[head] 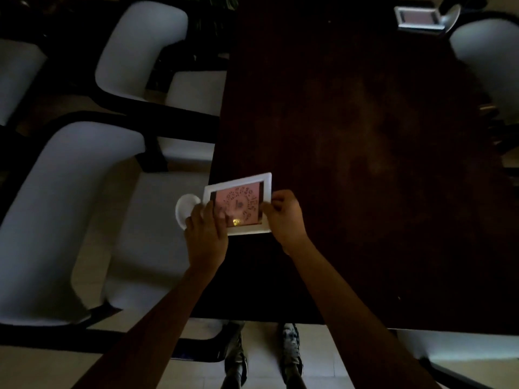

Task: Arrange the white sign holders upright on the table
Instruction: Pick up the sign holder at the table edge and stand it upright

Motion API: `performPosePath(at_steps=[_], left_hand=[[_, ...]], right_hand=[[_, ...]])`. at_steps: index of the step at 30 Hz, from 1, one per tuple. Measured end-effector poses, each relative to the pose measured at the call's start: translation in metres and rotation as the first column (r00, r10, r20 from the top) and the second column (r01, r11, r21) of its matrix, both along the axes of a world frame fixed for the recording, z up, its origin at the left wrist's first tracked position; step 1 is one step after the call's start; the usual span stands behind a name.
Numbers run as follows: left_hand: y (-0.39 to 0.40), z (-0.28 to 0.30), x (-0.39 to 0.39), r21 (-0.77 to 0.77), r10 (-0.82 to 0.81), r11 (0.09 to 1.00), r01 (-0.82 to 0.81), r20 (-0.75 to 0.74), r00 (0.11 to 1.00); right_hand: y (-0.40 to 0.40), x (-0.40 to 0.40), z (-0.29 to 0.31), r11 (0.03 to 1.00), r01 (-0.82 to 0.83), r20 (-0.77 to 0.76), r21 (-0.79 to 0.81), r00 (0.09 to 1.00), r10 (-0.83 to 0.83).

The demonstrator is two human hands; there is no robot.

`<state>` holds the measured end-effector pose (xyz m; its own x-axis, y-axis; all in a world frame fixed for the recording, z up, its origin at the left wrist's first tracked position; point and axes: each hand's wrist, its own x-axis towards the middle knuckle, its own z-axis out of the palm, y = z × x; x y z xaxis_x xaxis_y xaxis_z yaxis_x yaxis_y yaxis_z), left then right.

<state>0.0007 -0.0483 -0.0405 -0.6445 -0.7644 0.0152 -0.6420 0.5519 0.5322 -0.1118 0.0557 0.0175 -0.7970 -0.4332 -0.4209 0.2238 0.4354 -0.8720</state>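
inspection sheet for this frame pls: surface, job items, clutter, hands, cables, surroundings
Surface: dark brown wooden table, dim light, mostly bare.
Job's things: white rectangular sign holder with pink printed insert, held at the table's near left edge, tilted, with its round white base out past the edge over a chair seat. Second white sign holder at the far right end; whether it stands upright cannot be told.
Clutter: nothing seen.
Hands: left hand grips the holder's left side by the base; right hand pinches its right edge.
Cables: nothing seen.
Surroundings: white-cushioned chairs with black frames along the left and right sides, pale tiled floor, the person's shoes below.
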Motion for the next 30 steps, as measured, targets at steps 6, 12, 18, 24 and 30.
performPosePath(at_steps=[6, 12, 18, 24, 30], left_hand=[[-0.001, 0.017, -0.012, -0.061, 0.005, 0.998, -0.020, -0.231, 0.973], [0.022, 0.015, -0.020, 0.211, 0.001, 0.975, 0.067, -0.309, 0.951], [0.033, 0.015, -0.030, 0.359, -0.007, 0.924, 0.134, -0.334, 0.943], [0.035, 0.015, -0.031, 0.433, 0.009, 0.893, 0.121, -0.288, 0.958], [0.033, 0.012, -0.030, 0.438, 0.006, 0.895, 0.085, -0.202, 0.979]], right_hand=[[0.002, -0.016, 0.034, 0.997, 0.002, -0.081, -0.076, 0.997, -0.008], [0.007, -0.013, 0.059, 0.996, -0.095, -0.328, 0.004, 0.940, 0.091], [0.000, -0.006, 0.074, 0.990, -0.116, -0.425, 0.076, 0.895, 0.138], [-0.006, -0.001, 0.068, 0.992, -0.080, -0.432, 0.095, 0.895, 0.114], [-0.008, 0.003, 0.057, 0.996, -0.076, -0.359, 0.040, 0.929, 0.086]])
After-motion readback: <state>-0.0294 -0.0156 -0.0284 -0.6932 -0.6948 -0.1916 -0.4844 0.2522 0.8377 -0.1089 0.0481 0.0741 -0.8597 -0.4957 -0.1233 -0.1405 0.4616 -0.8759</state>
